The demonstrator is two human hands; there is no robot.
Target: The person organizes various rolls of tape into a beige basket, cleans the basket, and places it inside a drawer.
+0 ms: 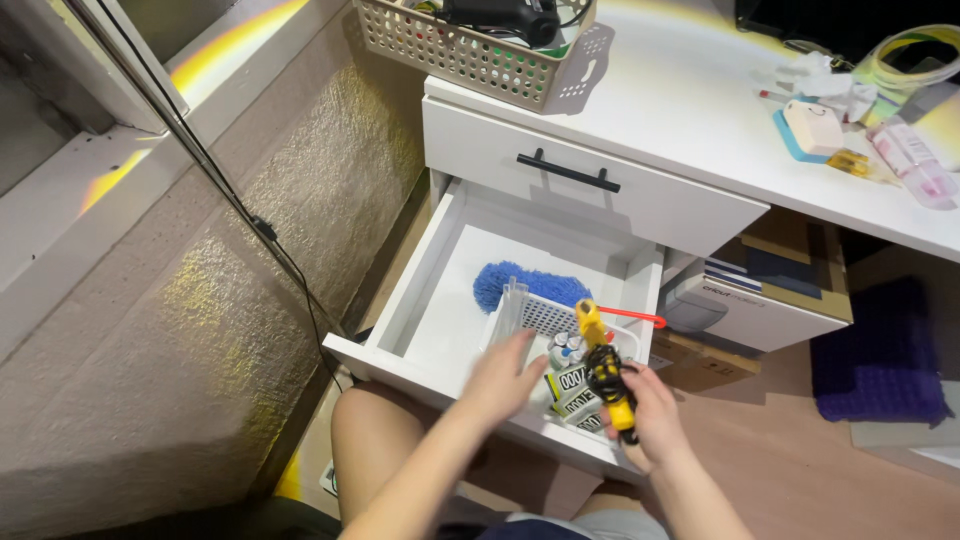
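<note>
The yellow and black tool (pixel 606 375) sits clenched in my right hand (pixel 648 415), at about five o'clock in my view, its yellow nose pointing up toward twelve over the white basket (pixel 545 318) in the open drawer (pixel 440 290). My left hand (pixel 503 378) is released, fingers spread, reaching into the basket's near edge at about nine o'clock from the tool, over small labelled packets (pixel 575 392). Beyond the basket lies a blue duster (pixel 530 283), and an orange-red rod (pixel 632 317) sticks out toward three o'clock. Farther off, at twelve, the closed drawer's black handle (pixel 568 171) and the beige basket (pixel 480 55) on the white desk (pixel 690 110).

I judge the tool's nose could snag the basket's lattice or tip the small bottles (pixel 567 347) if I swing it carelessly. What kind of tool it is stays blurred, my left fingertips hide what they touch, and the basket's depths are hidden.
</note>
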